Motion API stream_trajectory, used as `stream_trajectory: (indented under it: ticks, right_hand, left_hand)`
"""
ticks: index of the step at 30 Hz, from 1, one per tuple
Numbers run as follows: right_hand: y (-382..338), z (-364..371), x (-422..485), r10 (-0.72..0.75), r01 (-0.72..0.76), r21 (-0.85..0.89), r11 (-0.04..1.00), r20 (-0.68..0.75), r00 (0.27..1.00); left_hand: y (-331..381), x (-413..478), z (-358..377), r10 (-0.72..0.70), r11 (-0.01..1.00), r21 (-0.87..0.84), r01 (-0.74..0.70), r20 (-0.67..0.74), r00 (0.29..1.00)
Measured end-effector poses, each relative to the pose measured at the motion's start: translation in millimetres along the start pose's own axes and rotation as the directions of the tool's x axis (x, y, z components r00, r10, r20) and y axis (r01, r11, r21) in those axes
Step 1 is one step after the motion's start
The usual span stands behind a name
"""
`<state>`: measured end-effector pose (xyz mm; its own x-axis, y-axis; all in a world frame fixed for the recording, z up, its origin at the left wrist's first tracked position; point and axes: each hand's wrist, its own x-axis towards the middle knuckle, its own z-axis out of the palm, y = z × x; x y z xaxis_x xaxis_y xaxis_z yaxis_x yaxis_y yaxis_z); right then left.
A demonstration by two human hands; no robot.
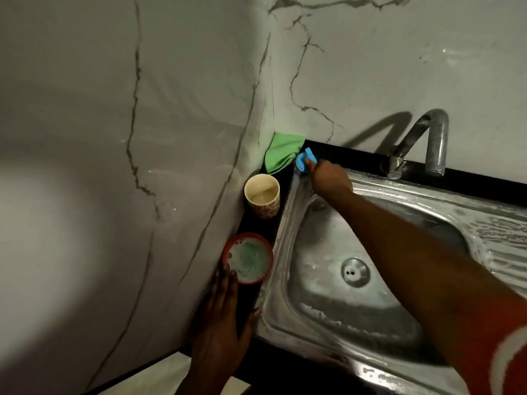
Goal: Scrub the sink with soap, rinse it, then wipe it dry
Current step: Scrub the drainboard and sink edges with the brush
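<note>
The steel sink (288,220) is wet and streaked with soapy foam, its drain (355,272) near the basin's middle. My right hand (328,178) reaches across the basin to the far left corner of the rim and grips a blue scrubber (303,161) there. My left hand (219,323) lies flat with straight fingers on the black counter, fingertips touching a red bowl (247,258) of foamy green soap water. A green cloth (282,152) is bunched in the wall corner behind the scrubber.
A cream cup (262,195) with liquid stands on the black counter strip between cloth and bowl. The metal tap (427,143) rises at the back right. Marble walls close in on the left and behind. The ribbed draining board (502,238) extends right.
</note>
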<state>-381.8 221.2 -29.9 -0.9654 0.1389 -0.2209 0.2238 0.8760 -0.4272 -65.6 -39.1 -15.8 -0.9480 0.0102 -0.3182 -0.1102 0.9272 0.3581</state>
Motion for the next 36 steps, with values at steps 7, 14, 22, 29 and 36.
stream_trajectory:
  ticks: [7,14,22,29,36]
  right_hand:
    - [22.7,44.5,-144.1,-0.116,0.099,0.125,0.987,0.135,0.984]
    - [17.8,34.9,-128.9,-0.105,0.105,0.004,0.994,0.025,0.994]
    - [32.7,61.2,-211.7,-0.189,0.182,0.055,0.982,0.205,0.960]
    - [27.2,47.7,-171.6,-0.150,0.155,-0.037,0.987,0.108,0.983]
    - [39.0,70.1,-244.8,-0.245,0.254,-0.017,0.967,0.198,0.949]
  left_hand:
    - [15.8,-3.5,-11.7,0.041,0.998,0.054,-0.036,-0.098,0.994]
    - [3.2,14.3,-2.8,0.129,0.961,0.266,-0.069,-0.215,0.968]
    - [3.7,21.5,-10.0,0.205,0.954,0.265,-0.140,-0.232,0.951]
    - [-5.4,15.9,-7.9,0.336,0.931,0.277,-0.237,-0.403,0.851]
    - [0.6,12.5,-11.9,0.224,0.971,0.185,-0.153,-0.468,0.855]
